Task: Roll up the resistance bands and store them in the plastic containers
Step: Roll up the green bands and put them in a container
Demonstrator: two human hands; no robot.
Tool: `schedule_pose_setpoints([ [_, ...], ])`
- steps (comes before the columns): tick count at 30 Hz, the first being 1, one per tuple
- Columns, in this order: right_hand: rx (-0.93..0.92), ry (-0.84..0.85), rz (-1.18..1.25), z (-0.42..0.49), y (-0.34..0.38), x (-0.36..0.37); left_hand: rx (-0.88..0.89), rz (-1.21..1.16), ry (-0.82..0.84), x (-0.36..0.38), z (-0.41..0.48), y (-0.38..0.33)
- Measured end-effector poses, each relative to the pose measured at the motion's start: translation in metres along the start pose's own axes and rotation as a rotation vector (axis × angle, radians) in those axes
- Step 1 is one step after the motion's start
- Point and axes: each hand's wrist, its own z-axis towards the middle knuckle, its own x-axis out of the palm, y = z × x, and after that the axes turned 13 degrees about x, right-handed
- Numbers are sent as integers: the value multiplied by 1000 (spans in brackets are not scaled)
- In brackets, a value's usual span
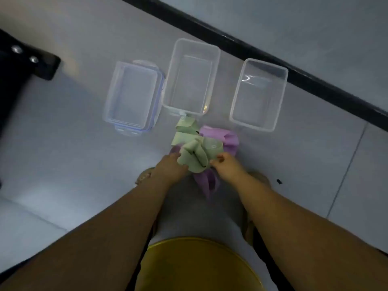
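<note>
Pale green and lilac on a grey floor
The green band point(195, 152) is a plain pale sage; the purple band point(228, 139), at its 2 o'clock, is plain lilac. The left container point(134, 97) at 10 o'clock is clear with a blue trim, while the middle container point(174, 66) and right container point(259, 95) are clear and colourless. The floor point(63, 133) is pale grey tile, its skirting strip point(252, 49) at 1 o'clock black
</note>
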Motion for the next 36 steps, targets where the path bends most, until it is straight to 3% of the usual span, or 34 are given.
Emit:
schedule_pose_setpoints([
  [7, -35, -94, -67, 28, 2, 28, -19, 110, 89, 22, 10, 29],
  [17, 33, -145, 32, 41, -1, 39, 103, 80, 52, 29, 41, 41],
  [22, -39, 9, 327, 18, 13, 32, 199, 150, -22, 28, 39, 30],
  [29, -70, 80, 751, -7, 36, -5, 177, -321, -224, -7, 8, -3],
  [33, -68, 46, 625, -14, 19, -17, 97, -704, -235, -30, -7, -19],
  [36, -222, 210, 563, -23, 4, -15, 77, -899, -180, -43, -21, -36],
])
